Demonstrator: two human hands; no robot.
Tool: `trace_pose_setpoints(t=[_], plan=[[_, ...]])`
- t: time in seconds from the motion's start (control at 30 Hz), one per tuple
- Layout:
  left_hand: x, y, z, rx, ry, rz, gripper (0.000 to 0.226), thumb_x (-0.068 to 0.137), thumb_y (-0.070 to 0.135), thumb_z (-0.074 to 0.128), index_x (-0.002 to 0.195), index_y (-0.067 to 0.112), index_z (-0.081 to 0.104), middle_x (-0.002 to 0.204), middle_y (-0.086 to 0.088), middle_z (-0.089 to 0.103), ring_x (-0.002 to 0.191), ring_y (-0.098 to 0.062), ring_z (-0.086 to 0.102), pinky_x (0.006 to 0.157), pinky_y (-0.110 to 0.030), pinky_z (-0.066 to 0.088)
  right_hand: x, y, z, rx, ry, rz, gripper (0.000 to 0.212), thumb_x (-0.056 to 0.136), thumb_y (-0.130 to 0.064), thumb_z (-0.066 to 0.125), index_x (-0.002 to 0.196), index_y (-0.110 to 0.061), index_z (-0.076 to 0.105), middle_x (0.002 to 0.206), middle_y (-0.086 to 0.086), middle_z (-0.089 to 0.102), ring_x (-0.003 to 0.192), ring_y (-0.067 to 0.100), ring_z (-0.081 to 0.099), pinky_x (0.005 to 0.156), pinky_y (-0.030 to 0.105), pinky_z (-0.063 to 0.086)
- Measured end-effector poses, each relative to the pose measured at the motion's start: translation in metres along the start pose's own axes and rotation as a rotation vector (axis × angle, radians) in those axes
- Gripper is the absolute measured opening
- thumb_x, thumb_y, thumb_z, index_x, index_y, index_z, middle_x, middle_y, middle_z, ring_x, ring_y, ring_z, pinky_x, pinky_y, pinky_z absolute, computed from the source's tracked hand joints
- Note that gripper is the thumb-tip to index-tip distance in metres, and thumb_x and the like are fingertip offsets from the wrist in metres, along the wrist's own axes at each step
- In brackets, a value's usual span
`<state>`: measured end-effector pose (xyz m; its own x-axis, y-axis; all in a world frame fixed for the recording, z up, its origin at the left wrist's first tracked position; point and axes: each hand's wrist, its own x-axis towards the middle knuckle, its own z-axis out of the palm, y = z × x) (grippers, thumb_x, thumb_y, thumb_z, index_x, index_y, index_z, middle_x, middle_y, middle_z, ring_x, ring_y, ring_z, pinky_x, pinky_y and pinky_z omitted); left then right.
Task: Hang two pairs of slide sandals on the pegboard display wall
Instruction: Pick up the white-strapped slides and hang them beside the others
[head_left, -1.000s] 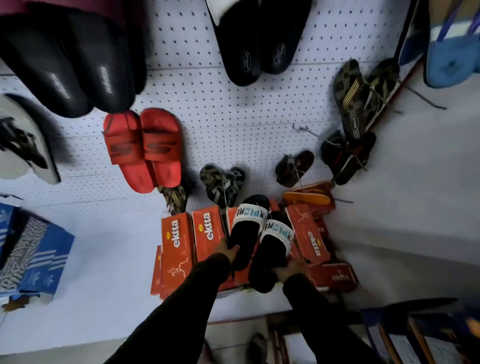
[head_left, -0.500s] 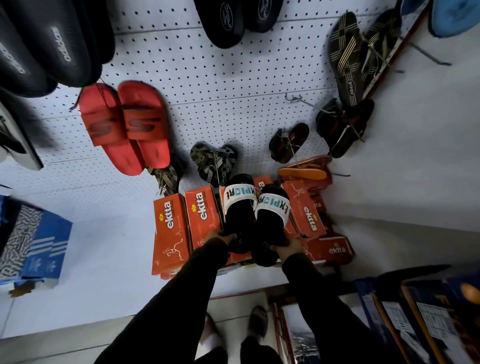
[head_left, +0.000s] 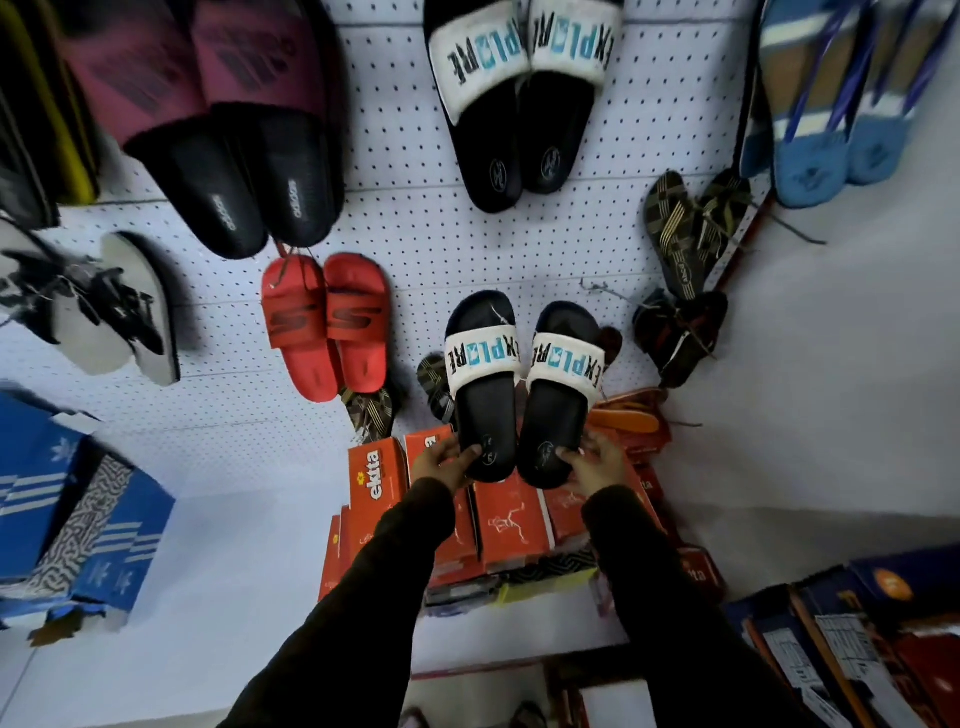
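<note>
A pair of black slides with white EXPLORE straps is held up against the white pegboard (head_left: 426, 244), toes up. My left hand (head_left: 448, 461) grips the heel of the left slide (head_left: 485, 395). My right hand (head_left: 595, 462) grips the heel of the right slide (head_left: 558, 410). A short string shows at the toe of the left slide. A matching EXPLORE pair (head_left: 522, 98) hangs on the board straight above. A bare metal hook (head_left: 600, 288) sticks out of the board just right of the held pair.
Red slides (head_left: 324, 325) hang to the left, black-and-maroon adidas slides (head_left: 234, 135) above them, dark flip-flops (head_left: 685, 306) to the right. Orange ekkta boxes (head_left: 371, 483) are stacked below my hands. Blue boxes (head_left: 67, 525) sit at left, more boxes (head_left: 857, 639) at lower right.
Both hands have lifted the EXPLORE pair from over the orange boxes up against the pegboard. The view has tilted up, so the upper hanging pairs now show.
</note>
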<state>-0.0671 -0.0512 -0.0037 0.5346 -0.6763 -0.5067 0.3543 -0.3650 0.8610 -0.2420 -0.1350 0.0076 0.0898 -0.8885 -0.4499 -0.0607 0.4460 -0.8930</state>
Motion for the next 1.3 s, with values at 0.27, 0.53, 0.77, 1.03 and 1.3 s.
trace_pose_setpoints(t=[0.27,0.53,0.77,1.03,1.3], plan=[[-0.021,0.087,0.003,-0.010,0.066,0.335,0.054,0.082,0.009,0.072,0.133,-0.001,0.055,0.125,-0.015,0.064,0.104,-0.022,0.065,0.079,-0.019,0.060,-0.018,-0.089,0.019,0.009,0.010,-0.307,0.053,0.082,0.010,0.065,0.133,-0.004,0.057,0.129,0.018,0.065,0.123,0.036,0.060,0.106,0.051,0.049],[-0.035,0.162,0.007,-0.125,0.020,0.541,0.051,0.083,0.008,0.071,0.131,0.002,0.057,0.126,-0.012,0.063,0.075,-0.010,0.069,0.070,-0.029,0.058,-0.040,-0.175,0.018,0.096,-0.013,-0.477,0.050,0.087,0.009,0.063,0.132,-0.009,0.056,0.134,0.014,0.061,0.125,0.034,0.058,0.102,0.057,0.051],[-0.046,0.220,0.021,-0.173,-0.004,0.700,0.049,0.082,0.011,0.073,0.128,0.006,0.060,0.116,-0.003,0.065,0.074,-0.010,0.069,0.073,-0.029,0.060,-0.042,-0.244,0.011,0.156,-0.041,-0.631,0.053,0.087,0.010,0.062,0.137,-0.005,0.053,0.136,0.017,0.059,0.126,0.034,0.058,0.104,0.057,0.049],[-0.040,0.277,0.044,-0.153,0.040,0.730,0.046,0.082,0.010,0.073,0.125,-0.001,0.061,0.121,-0.016,0.063,0.087,-0.022,0.063,0.063,-0.023,0.058,-0.015,-0.301,0.009,0.114,-0.042,-0.636,0.052,0.086,0.011,0.061,0.135,-0.004,0.054,0.134,0.020,0.061,0.122,0.039,0.061,0.102,0.060,0.050],[-0.007,0.265,0.057,-0.183,0.017,0.569,0.047,0.081,0.008,0.074,0.124,-0.004,0.059,0.106,-0.011,0.058,0.086,-0.026,0.060,0.065,-0.030,0.056,0.024,-0.289,0.020,0.107,-0.121,-0.508,0.051,0.089,0.014,0.057,0.136,-0.004,0.051,0.136,0.021,0.058,0.124,0.042,0.058,0.091,0.057,0.053]])
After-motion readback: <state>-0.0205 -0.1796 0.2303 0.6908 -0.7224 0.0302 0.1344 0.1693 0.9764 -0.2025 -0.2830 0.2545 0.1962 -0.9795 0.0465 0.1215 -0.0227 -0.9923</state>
